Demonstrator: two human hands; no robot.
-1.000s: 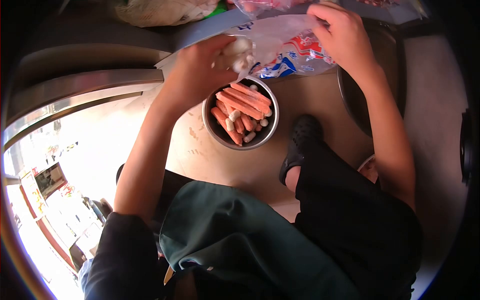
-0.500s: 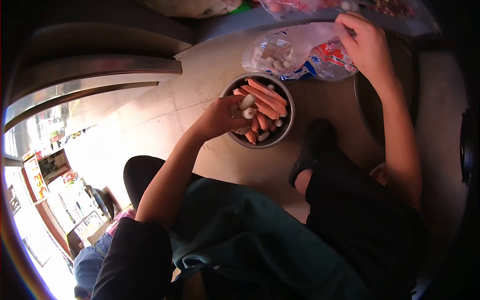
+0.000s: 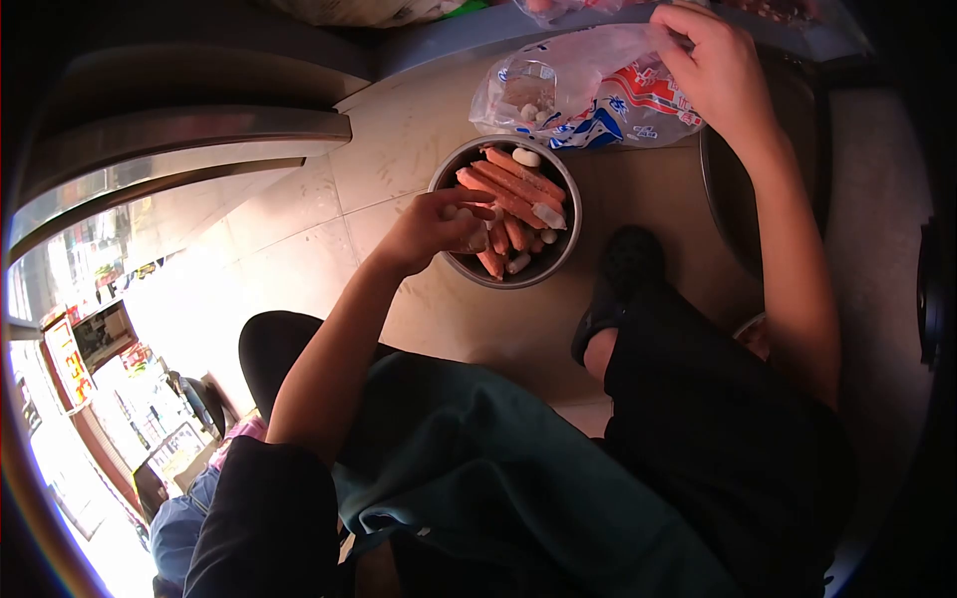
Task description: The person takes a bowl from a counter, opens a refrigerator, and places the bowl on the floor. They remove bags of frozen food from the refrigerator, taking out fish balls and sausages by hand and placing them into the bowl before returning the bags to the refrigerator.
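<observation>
A round metal bowl (image 3: 570, 239) on the floor holds several pinkish sausages (image 3: 503, 194) and small white balls (image 3: 526, 156). Over the bowl's left side is my left hand (image 3: 427, 231), its fingers curled round several small whitish balls (image 3: 451, 212). Beyond the bowl lies a clear plastic bag (image 3: 608, 105) with red and blue print and a few pale balls inside. My right hand (image 3: 720, 75) pinches the bag's upper right edge and holds it up.
A large dark round vessel (image 3: 720, 199) stands at the right. Metal drawer-like edges (image 3: 229, 140) jut in at the left. My shoe (image 3: 630, 264) is close to the bowl. More plastic bags (image 3: 558, 8) lie along the top edge.
My left hand has shifted slightly left and down over the bowl, still with white balls in it. A white ball now shows at the bowl's far rim. My right hand still grips the bag.
</observation>
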